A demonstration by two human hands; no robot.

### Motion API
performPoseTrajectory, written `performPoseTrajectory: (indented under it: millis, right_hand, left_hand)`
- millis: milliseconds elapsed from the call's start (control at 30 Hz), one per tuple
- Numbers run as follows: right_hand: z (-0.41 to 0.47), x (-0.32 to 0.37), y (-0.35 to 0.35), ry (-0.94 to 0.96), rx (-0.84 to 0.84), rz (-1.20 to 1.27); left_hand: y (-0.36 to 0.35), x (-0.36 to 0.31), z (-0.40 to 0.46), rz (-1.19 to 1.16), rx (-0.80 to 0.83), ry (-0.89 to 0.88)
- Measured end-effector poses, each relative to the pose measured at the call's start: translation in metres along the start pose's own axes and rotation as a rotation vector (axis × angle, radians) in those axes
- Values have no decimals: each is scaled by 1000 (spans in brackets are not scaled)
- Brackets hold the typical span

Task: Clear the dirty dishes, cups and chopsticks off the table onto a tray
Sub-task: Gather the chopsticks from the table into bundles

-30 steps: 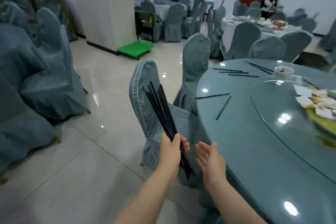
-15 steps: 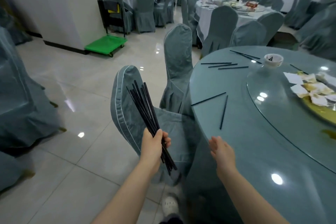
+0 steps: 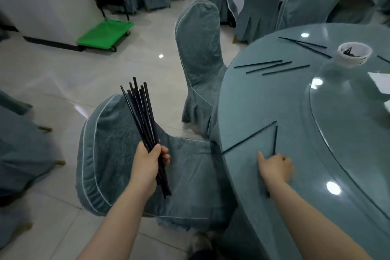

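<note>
Gathering black chopsticks off a round teal-clothed table

The left hand (image 3: 148, 164) is gripping a fanned bundle of thin black chopsticks (image 3: 143, 124), fingers curled tight round the shafts, tips pointing toward 12 o'clock over a chair in a grey-blue cover with pale piping (image 3: 118, 154). The right hand (image 3: 274, 168) is lying on the round table under teal cloth (image 3: 253, 175), fingers together and its thumb spread toward 10 o'clock, fingertips touching the near end of one loose black chopstick (image 3: 275, 139); a second loose chopstick (image 3: 249, 137) is slanting off at 10 o'clock. Farther on, at 12 o'clock, three more black chopsticks (image 3: 272, 67) are lying nearly parallel. Beyond, at 1 o'clock, a small white bowl (image 3: 354, 54) is sitting on the glass turntable (image 3: 348, 122), holding dark scraps I cannot identify.
</note>
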State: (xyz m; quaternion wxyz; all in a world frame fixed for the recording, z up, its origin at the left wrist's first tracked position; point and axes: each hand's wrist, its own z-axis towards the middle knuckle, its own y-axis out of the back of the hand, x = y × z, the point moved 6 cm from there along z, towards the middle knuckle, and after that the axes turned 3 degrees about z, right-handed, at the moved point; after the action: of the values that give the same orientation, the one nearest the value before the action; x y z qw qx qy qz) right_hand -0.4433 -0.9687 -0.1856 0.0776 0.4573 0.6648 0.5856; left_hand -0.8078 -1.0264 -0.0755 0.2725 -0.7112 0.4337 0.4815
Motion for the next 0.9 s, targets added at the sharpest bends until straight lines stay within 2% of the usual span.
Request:
performPoseTrajectory:
  millis: [200,367,533,600,767,833,900]
  right_hand:
    - [24,76,-35,113,-1,-124]
    - [32,109,-56,332,32,-24]
    - [52,108,-58,235,139,-69]
    - [52,114,-56,222,185,-163]
    - [17,134,-62,263,168,-436]
    - [-5,143,-74,241,198,-364]
    - [-36,164,-86,222,222,-182]
  left_hand:
    - [-1,-10,41,52,16,22]
    - [-1,-23,63,20,31,35]
    - [9,-40,80,17,80,19]
    - [18,-48,86,11,109,25]
    - [51,-66,103,-23,198,65]
    - [67,-74,110,-37,228,56]
    - [90,-84,116,-68,260,43]
